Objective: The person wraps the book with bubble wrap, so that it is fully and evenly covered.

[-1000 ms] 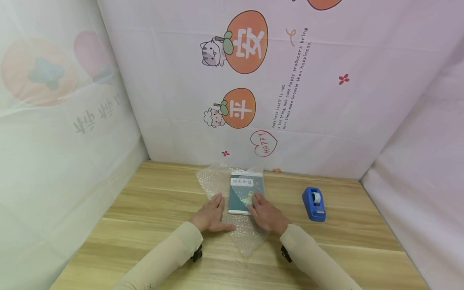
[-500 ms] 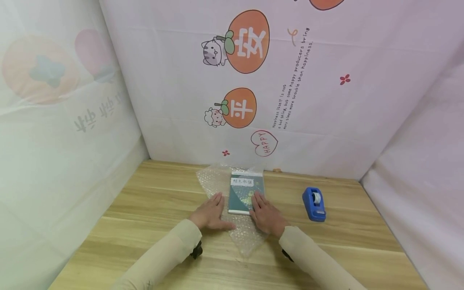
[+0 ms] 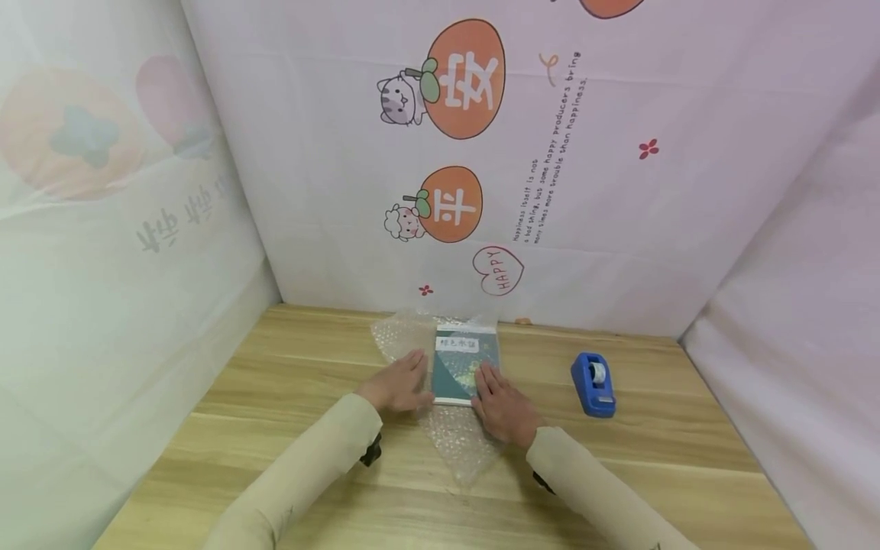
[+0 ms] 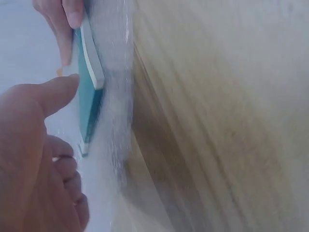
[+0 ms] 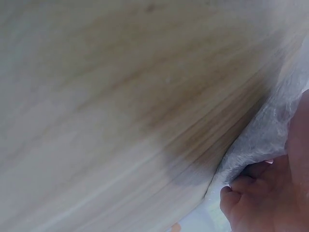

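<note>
Wooden tabletop (image 3: pixel 660 458), pale yellow-brown with long streaky grain, boxed in by hanging cloth: a back cloth (image 3: pixel 605 229) close behind the work, printed with orange fruit, small cartoon animals and a HAPPY heart; a left cloth (image 3: pixel 179 305), thin, its print washed out; a plain whitish right cloth (image 3: pixel 804 305), softly creased. Blue tape dispenser (image 3: pixel 594 385) on the table to the right, glossy, wedge-like, a roll of tape seated in it; well apart from the right hand, with bare wood between. Near the middle of the table, towards the back cloth, a book (image 3: pixel 445 388) lies flat on bubble wrap (image 3: pixel 462 447); teal cover, white bands at top and bottom, white label (image 3: pixel 457 344) with dark characters. Wrap clear, dimpled, shiny; one flap crosses the cover diagonally, veiling the upper right and leaving a teal triangle bare at lower left. A corner of wrap points towards the person; the far edge reaches almost to the back cloth. Left hand (image 3: pixel 399 383) beside the book's left edge, thumb set wide of the fingers, nothing pinched; thumb contact unclear. Right hand (image 3: pixel 505 405) rests on the flap, fingers extended and close together, covering the book's lower right corner. Cream sleeves (image 3: pixel 323 451), dark devices (image 3: pixel 371 451) under the cuffs.
</note>
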Motion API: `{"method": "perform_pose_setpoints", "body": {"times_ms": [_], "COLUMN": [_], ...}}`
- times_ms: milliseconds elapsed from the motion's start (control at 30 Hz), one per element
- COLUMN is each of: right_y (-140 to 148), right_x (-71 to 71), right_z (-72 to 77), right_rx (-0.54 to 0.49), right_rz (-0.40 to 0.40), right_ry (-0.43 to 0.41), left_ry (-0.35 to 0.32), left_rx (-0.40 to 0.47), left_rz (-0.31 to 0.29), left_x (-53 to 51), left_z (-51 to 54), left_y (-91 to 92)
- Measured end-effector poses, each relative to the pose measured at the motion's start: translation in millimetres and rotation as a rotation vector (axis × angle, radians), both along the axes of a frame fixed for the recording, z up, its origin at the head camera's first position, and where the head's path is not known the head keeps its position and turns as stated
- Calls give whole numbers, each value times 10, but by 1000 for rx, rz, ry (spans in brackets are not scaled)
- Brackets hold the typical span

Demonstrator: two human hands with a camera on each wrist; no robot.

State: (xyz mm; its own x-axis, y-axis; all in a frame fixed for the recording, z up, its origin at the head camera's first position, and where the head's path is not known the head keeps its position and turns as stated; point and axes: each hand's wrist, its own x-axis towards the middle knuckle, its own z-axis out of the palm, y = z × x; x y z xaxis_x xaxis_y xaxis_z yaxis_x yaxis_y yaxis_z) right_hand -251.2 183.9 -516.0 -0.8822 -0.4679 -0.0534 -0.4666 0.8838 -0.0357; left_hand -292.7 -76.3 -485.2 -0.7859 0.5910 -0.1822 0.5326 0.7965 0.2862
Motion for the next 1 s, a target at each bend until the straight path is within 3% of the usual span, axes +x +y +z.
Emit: {"method": "perform_pose_setpoints", "body": {"times_ms": [133, 333, 633, 1000], "right_y": [-1, -1, -10, -7], "right_x": [17, 20, 11, 18], "right_z": [2, 27, 29, 36], "right_rx": [7, -11, -5, 0], "right_rz": [-4, -18, -26, -30], "right_ry": [-2, -28, -53, -41], "left_ry": [44, 88, 87, 45], "left_rx": [23, 41, -20, -75], "left_rz": [-37, -94, -150, -156], "left_x": [-115, -213, -278, -333], "left_z": [-72, -91, -93, -111], "left_y": [3, 59, 189, 240]}}
